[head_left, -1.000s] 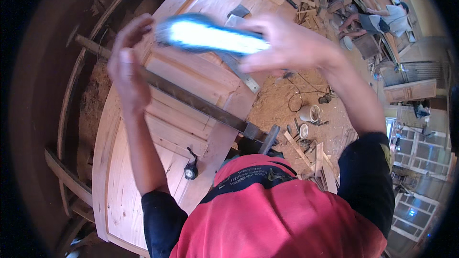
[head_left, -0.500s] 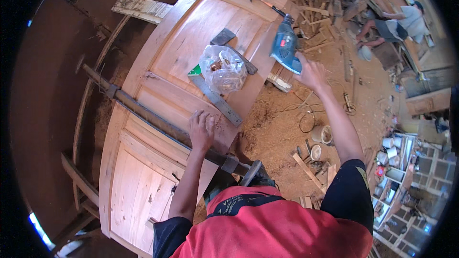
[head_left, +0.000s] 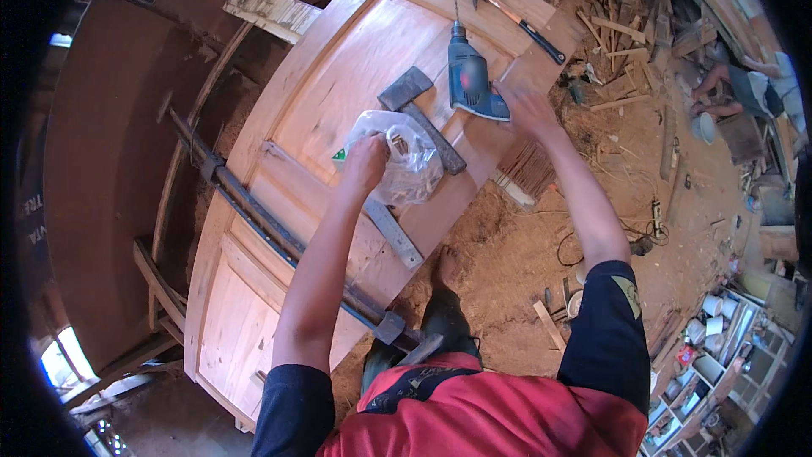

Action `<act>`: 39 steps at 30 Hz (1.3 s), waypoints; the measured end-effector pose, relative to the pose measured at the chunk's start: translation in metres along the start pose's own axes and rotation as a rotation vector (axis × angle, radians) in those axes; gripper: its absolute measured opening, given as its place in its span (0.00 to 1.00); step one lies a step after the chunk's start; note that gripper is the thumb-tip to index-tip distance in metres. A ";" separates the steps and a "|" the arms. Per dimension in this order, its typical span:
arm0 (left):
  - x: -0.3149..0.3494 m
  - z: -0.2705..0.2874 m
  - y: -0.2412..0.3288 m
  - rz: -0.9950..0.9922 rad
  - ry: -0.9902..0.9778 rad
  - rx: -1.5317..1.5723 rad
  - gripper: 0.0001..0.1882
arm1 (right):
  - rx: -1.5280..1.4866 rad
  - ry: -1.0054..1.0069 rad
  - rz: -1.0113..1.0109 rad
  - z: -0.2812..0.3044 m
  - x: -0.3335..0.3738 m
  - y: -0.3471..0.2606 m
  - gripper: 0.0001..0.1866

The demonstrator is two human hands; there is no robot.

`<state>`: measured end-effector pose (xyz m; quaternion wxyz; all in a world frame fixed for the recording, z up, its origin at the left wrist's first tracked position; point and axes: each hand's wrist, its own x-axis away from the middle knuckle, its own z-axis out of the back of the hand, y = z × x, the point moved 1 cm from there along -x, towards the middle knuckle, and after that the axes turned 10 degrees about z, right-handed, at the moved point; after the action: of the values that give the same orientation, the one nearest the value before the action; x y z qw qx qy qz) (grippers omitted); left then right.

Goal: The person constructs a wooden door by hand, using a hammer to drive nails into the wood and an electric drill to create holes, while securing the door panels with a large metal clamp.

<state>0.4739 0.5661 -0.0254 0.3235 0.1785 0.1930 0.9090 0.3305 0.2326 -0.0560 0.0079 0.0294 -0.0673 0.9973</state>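
Here, the scene is given line by line.
Plastic bag: a clear plastic bag (head_left: 404,165) with small items inside is lying on the wooden door (head_left: 279,203), near the middle of its upper panel.
Left hand: the left hand (head_left: 365,162) is placed on the bag, and its fingers are closed on the plastic at the bag's left side.
Power drill: a blue power drill (head_left: 470,78) is lying on the door, just right of the bag, with its bit pointed away from the person.
Right hand: the right hand (head_left: 526,108) is touching the drill's handle end; whether it is gripped cannot be told.
Axe-like tool: a dark-headed tool (head_left: 420,114) is laid between bag and drill, partly under the bag.
Hammer: a hammer (head_left: 516,19) is seen at the door's far edge.
Clamp: a long metal bar clamp (head_left: 279,237) is set across the door.
Ground: sawdust and wood scraps (head_left: 626,42) are spread to the right.
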 end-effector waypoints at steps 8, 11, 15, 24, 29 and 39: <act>-0.002 -0.011 -0.020 -0.138 -0.104 -0.144 0.15 | -0.254 -0.039 0.047 0.033 -0.004 0.020 0.38; -0.006 -0.009 0.001 -0.185 -0.133 -0.232 0.15 | -0.090 0.206 -0.138 0.034 -0.019 0.083 0.32; 0.005 -0.004 0.000 -0.123 -0.133 -0.114 0.15 | -0.042 0.401 -0.350 0.030 -0.061 0.122 0.28; 0.018 0.014 0.008 0.066 -0.083 0.018 0.11 | -0.118 0.031 -0.413 0.016 -0.097 0.141 0.27; 0.037 0.045 -0.007 0.188 0.149 0.107 0.17 | -0.179 0.242 -0.630 0.029 -0.084 0.128 0.21; 0.067 0.062 -0.015 0.082 0.311 0.233 0.14 | -0.639 0.664 -0.369 0.065 0.001 -0.002 0.18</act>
<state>0.4606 0.6359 0.0348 0.2296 0.0797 0.3370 0.9096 0.3330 0.2257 0.0091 0.2138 -0.2822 -0.3572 0.8643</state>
